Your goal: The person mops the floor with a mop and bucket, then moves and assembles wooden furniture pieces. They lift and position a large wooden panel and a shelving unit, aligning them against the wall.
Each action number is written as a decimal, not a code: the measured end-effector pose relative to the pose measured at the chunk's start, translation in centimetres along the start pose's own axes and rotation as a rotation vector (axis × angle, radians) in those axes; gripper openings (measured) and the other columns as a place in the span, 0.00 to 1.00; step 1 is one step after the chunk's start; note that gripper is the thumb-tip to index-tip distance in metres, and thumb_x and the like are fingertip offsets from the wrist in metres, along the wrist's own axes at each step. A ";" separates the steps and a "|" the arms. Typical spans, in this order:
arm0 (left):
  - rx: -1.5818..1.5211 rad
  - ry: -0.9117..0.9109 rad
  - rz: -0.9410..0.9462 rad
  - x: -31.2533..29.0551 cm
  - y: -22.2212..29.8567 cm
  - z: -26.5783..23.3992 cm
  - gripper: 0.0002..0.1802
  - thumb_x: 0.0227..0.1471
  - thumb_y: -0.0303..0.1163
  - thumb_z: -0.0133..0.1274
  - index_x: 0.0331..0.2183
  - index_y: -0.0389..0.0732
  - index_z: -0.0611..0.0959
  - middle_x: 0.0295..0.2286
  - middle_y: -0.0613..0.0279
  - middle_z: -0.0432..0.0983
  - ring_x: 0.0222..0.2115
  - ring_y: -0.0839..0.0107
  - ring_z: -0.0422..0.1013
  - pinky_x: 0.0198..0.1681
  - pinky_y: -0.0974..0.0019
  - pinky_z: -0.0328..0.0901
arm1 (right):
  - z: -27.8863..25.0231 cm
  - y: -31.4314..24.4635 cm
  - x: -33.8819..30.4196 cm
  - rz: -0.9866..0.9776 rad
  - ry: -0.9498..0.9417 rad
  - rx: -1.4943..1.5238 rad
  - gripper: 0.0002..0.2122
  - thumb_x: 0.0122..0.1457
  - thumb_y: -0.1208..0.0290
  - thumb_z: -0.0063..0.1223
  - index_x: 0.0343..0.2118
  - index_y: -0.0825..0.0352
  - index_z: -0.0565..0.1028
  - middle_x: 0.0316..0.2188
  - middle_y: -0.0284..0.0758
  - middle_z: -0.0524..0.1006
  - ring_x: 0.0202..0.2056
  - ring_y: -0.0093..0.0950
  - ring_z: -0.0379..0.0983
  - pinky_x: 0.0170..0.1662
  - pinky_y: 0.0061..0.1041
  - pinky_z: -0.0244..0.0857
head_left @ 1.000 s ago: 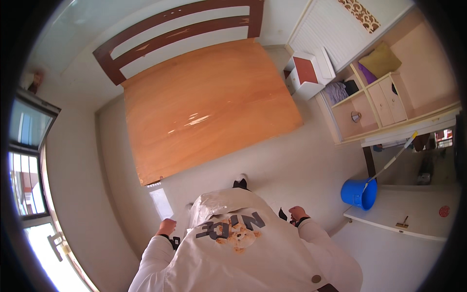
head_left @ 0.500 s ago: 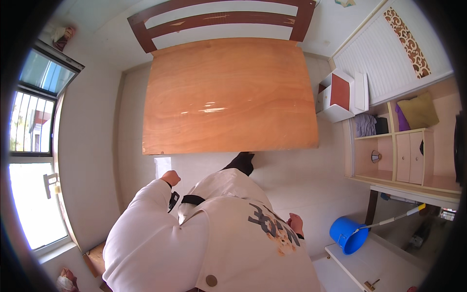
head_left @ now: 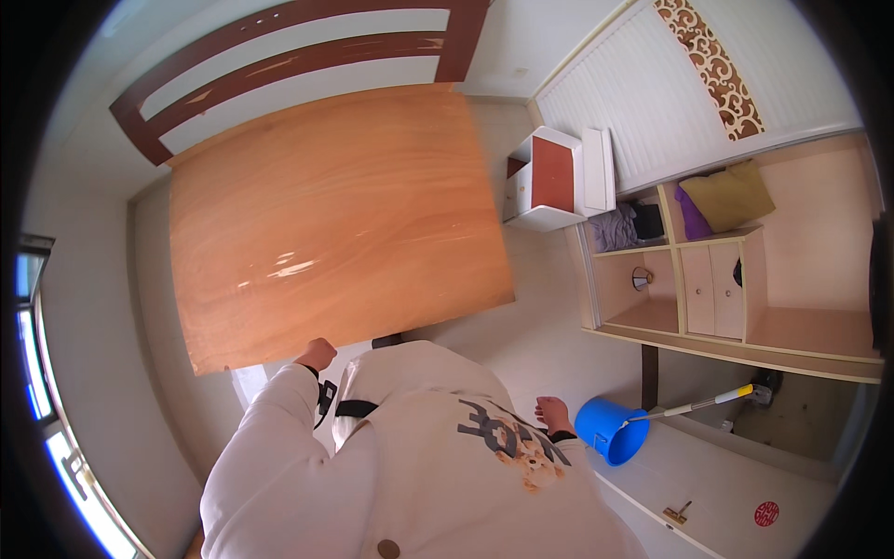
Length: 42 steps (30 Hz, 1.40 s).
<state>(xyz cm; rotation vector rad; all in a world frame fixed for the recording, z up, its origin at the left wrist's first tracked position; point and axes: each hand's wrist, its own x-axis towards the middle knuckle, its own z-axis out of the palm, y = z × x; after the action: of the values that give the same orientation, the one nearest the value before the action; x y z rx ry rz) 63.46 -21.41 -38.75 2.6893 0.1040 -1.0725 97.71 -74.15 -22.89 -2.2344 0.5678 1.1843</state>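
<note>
Blue bucket (head_left: pixel 607 430) now nearer right hand (head_left: pixel 553 414)

The left grip (head_left: pixel 317 354) curls loosely, farther forward than the curled right grip (head_left: pixel 553 413).

Left hand (head_left: pixel 318 354): palm hidden; pale clothing (head_left: pixel 438 494): cropped by lower edge.

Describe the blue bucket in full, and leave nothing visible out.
The blue bucket is round and bright blue, and looks like smooth plastic. It appears to stand upright, its open mouth showing toward the right of the picture. A long pale pole with a yellow end rises at a slant from its mouth. A small detail on its side is too small to make out, and its contents cannot be seen. The right hand is just left of it, not holding it.
</note>
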 end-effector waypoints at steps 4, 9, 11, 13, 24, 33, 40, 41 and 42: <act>0.021 -0.015 -0.110 6.1 -1.1 -1.8 0.07 0.41 0.28 0.51 0.26 0.45 0.83 0.28 0.60 0.78 0.33 0.60 0.74 0.31 0.61 0.70 | -4.4 -8.2 6.0 -0.013 -0.121 -0.122 0.13 0.53 0.64 0.52 0.40 0.65 0.73 0.34 0.33 0.74 0.35 0.28 0.71 0.35 0.28 0.67; 0.042 -0.077 -0.393 5.8 4.6 4.2 0.05 0.40 0.29 0.51 0.20 0.46 0.82 0.23 0.62 0.77 0.26 0.65 0.74 0.23 0.61 0.68 | -9.4 -19.9 19.0 -0.049 -0.162 -0.080 0.15 0.52 0.63 0.53 0.41 0.66 0.72 0.33 0.33 0.74 0.35 0.27 0.70 0.35 0.26 0.66; -0.115 -0.300 -0.387 1.4 12.6 7.1 0.06 0.41 0.31 0.51 0.21 0.47 0.82 0.23 0.62 0.77 0.27 0.65 0.74 0.22 0.61 0.67 | -9.3 -25.0 25.5 -0.054 -0.255 -0.054 0.15 0.52 0.63 0.53 0.39 0.67 0.71 0.31 0.33 0.72 0.35 0.26 0.70 0.38 0.27 0.66; -0.456 -0.437 -0.506 0.0 21.0 7.1 0.06 0.41 0.31 0.51 0.21 0.47 0.82 0.23 0.62 0.77 0.27 0.65 0.74 0.22 0.61 0.67 | -7.8 -29.9 32.5 -0.096 -0.357 -0.077 0.14 0.53 0.63 0.52 0.39 0.67 0.71 0.32 0.32 0.72 0.36 0.28 0.70 0.38 0.28 0.65; -1.509 -0.455 -1.167 18.4 40.8 -7.5 0.06 0.41 0.33 0.51 0.23 0.47 0.82 0.25 0.60 0.77 0.29 0.64 0.74 0.25 0.59 0.67 | 10.9 -30.6 59.5 -0.464 -0.135 -0.418 0.21 0.60 0.54 0.36 0.43 0.67 0.72 0.42 0.47 0.73 0.46 0.43 0.68 0.46 0.36 0.62; -1.628 -0.550 -1.235 18.8 43.5 -6.5 0.06 0.42 0.35 0.52 0.25 0.46 0.82 0.27 0.59 0.77 0.30 0.64 0.74 0.26 0.58 0.67 | 18.4 -33.9 63.2 -0.348 -0.171 -0.107 0.16 0.61 0.61 0.39 0.43 0.69 0.72 0.37 0.43 0.76 0.40 0.36 0.71 0.41 0.30 0.64; -1.642 -0.587 -1.235 16.9 43.0 -4.5 0.07 0.42 0.36 0.52 0.26 0.46 0.82 0.28 0.58 0.77 0.31 0.64 0.74 0.28 0.57 0.67 | 19.3 -36.1 58.0 -0.176 -0.014 0.095 0.14 0.61 0.63 0.43 0.42 0.68 0.73 0.34 0.35 0.76 0.36 0.26 0.69 0.39 0.29 0.63; -1.650 -0.592 -1.233 16.7 43.0 -4.5 0.08 0.42 0.36 0.52 0.26 0.46 0.82 0.28 0.58 0.77 0.31 0.64 0.74 0.28 0.57 0.67 | 19.3 -36.0 57.8 -0.159 -0.011 0.094 0.14 0.61 0.63 0.43 0.42 0.68 0.73 0.34 0.35 0.75 0.35 0.25 0.69 0.38 0.29 0.63; -1.648 -0.601 -1.229 16.6 42.8 -4.2 0.08 0.42 0.36 0.52 0.26 0.46 0.82 0.28 0.57 0.77 0.32 0.64 0.74 0.28 0.57 0.67 | 19.4 -35.9 57.7 -0.138 -0.008 0.107 0.14 0.61 0.63 0.44 0.42 0.68 0.73 0.33 0.34 0.75 0.35 0.25 0.69 0.38 0.28 0.63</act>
<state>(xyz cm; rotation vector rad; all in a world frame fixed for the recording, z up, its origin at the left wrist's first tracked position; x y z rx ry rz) 85.01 -62.18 -38.71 0.6063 1.6873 -1.0630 137.18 -40.83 -71.16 -2.1411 0.4553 1.0677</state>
